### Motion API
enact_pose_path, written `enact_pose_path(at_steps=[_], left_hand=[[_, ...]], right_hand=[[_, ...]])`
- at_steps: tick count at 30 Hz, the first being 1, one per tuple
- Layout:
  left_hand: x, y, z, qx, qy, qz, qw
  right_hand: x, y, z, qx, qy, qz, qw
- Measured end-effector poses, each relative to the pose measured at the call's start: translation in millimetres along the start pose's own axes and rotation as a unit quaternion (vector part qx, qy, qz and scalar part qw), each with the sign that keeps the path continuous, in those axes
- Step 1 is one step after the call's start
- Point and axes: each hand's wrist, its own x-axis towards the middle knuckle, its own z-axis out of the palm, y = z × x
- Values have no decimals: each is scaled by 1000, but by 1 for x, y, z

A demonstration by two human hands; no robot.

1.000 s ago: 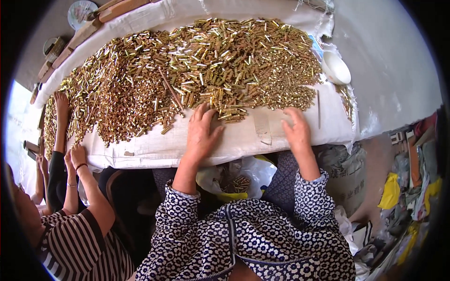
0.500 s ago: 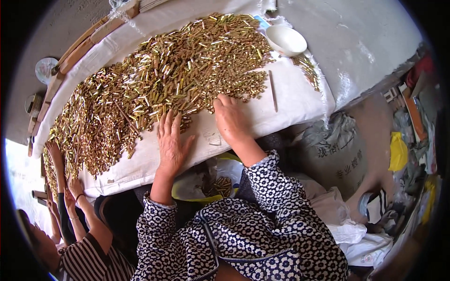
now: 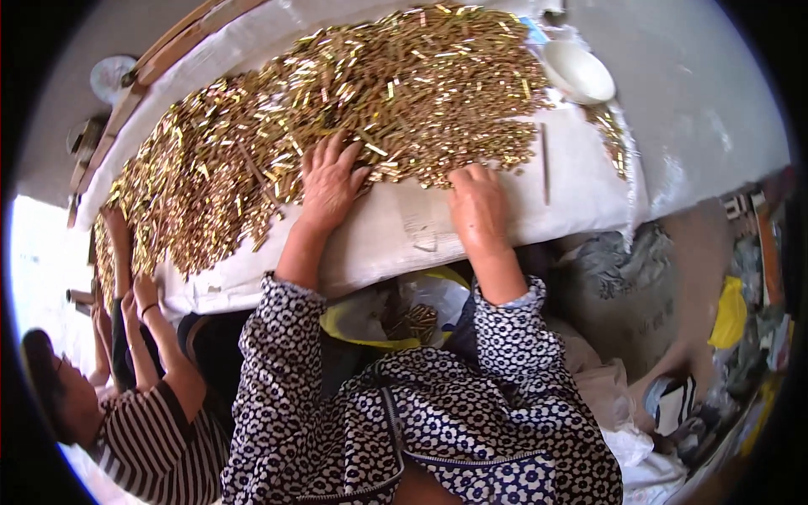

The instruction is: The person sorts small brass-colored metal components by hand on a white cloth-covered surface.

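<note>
A wide heap of small gold-coloured, tube-like pieces (image 3: 446, 93) is spread over a white cloth (image 3: 379, 236) on the table. My left hand (image 3: 331, 183) reaches into the near side of the heap, palm down, with its fingers apart on the pieces. To its right, my right hand (image 3: 478, 206) rests at the heap's near edge. Its fingers are curled down and bunched together, and whatever lies under the fingertips is hidden. Below the table edge, between my forearms, is a yellow-rimmed bag (image 3: 349, 334) with more gold-coloured pieces (image 3: 412, 324) inside.
A white bowl (image 3: 581, 71) stands at the far right, beside a small strip of pieces (image 3: 608, 139). A thin stick (image 3: 544, 164) lies on the cloth. At the left, a person in a striped top (image 3: 143, 429) reaches to the heap. Sacks (image 3: 631, 295) fill the lower right.
My left hand has moved farther into the heap. My right hand stays at the near edge, its fingers still curled. The whole view has shifted, moving the table and bowl rightward in the picture.
</note>
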Motion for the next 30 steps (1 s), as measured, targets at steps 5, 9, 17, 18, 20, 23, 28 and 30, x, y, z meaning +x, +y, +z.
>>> enact_pose_path(at_steps=[5, 9, 17, 18, 20, 23, 28, 30], left_hand=[[-6, -9, -3, 9, -3, 18, 1000], [-16, -16, -9, 12, 13, 34, 999], [-27, 20, -44, -143, 102, 8, 984], [-29, 29, -47, -178, 158, 18, 971], [-41, 28, -53, -190, 157, -5, 969], [-51, 21, -53, -226, 131, -69, 963], [-50, 28, -36, -100, 13, -53, 994], [-45, 27, -29, -17, -30, -49, 998]], right_hand=[[0, -7, 8, 17, -4, -51, 999], [-3, -22, 12, 25, -39, -83, 995], [-5, -19, 17, 56, -6, -84, 995], [-6, -17, 18, 58, 1, -85, 995], [-5, -16, 21, 60, 10, -86, 994], [-4, -16, 23, 57, 21, -92, 994], [-3, -10, 18, 43, -13, -72, 996], [-2, -10, 16, 67, -9, -86, 994]])
